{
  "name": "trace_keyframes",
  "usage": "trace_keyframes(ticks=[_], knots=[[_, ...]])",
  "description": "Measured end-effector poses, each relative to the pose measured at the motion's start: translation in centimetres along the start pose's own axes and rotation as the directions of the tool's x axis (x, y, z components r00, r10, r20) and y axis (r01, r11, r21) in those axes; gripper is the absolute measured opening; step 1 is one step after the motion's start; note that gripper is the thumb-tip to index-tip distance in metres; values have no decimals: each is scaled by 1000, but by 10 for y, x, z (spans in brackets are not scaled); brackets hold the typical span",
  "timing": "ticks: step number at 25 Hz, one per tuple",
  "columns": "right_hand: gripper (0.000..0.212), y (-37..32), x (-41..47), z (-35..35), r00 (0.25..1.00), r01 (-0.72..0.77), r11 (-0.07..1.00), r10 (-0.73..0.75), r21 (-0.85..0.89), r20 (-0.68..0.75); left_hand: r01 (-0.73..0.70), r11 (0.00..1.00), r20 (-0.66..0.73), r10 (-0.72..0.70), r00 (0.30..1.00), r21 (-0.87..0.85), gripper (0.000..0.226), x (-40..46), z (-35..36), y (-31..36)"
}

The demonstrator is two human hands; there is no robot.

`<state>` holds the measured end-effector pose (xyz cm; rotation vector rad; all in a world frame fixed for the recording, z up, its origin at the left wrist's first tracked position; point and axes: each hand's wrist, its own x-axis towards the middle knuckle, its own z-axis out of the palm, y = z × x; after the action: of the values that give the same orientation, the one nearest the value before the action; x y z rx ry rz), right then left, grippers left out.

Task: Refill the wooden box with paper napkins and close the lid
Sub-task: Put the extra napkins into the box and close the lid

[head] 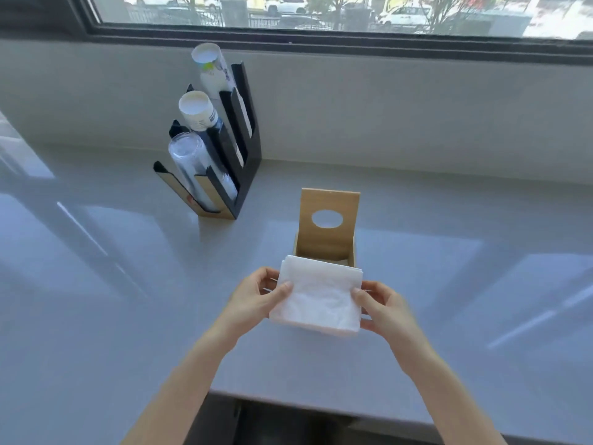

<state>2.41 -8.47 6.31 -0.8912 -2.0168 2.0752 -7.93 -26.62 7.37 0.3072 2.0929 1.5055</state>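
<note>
We've got the napkin stack (pixel 317 297) pinched at both side edges: left hand (pixel 256 295) closed on its left side with the thumb on top, right hand (pixel 382 308) closed on its right side the same way. The stack hangs just in front of and partly over the wooden box (pixel 348 255), which sits on the bench (pixel 449 284). The lid (pixel 330 216) stands upright at the back, oval slot visible, so the box is open. Its near wall is hidden by the napkins, and there may be something pale inside; we can't tell.

Risks as we see them:
- The stack looks about as wide as the opening. If we drop it in skewed, corners catch on the walls and the sheets buckle or fan out.
- The grip is at the edges only, so the middle can sag and the bottom sheets slip loose.
- The box is unheld. Pushing down off-centre could tip it or slide it on the glossy bench.
- The lid leans with nothing holding it; a knock could drop it onto our fingers.
- Overfill and the lid won't seat.

The cup dispenser (pixel 218 155) is well apart, no clash.
</note>
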Motion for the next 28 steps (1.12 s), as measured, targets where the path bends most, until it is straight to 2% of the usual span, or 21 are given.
trace_keyframes(ticks=[5, 9, 13, 16, 19, 23, 26, 28], knots=[[9, -20, 61, -15, 1000, 28, 980, -30, -196, -9, 43, 991, -85, -33, 996, 124, 5, 56, 12, 16], [10, -26, 96, -19, 1000, 26, 942, -29, -334, -6, 82, 938, -183, -20, 983, 336, 12, 83, 19, 19], [6, -27, 110, -20, 999, 22, 901, -35, -433, -22, 107, 895, -174, -34, 984, 433, 13, 99, 22, 20], [11, -26, 112, -16, 997, 44, 865, -66, -499, -27, 89, 852, -160, -7, 987, 516, 14, 104, 25, 20], [18, -27, 110, -7, 989, 61, 785, -129, -616, -67, 47, 751, -137, 59, 989, 659, 20, 105, 27, 20], [14, -27, 107, 9, 973, 51, 509, -219, -859, -72, -64, 492, -34, 189, 981, 868, 23, 109, 30, 20], [14, -31, 103, 16, 974, 5, 363, -212, -932, -77, -164, 325, 82, 251, 964, 931, 17, 111, 32, 19], [16, -35, 104, 18, 979, 17, 294, -200, -956, -44, -223, 274, 149, 266, 952, 936, 15, 113, 31, 17]])
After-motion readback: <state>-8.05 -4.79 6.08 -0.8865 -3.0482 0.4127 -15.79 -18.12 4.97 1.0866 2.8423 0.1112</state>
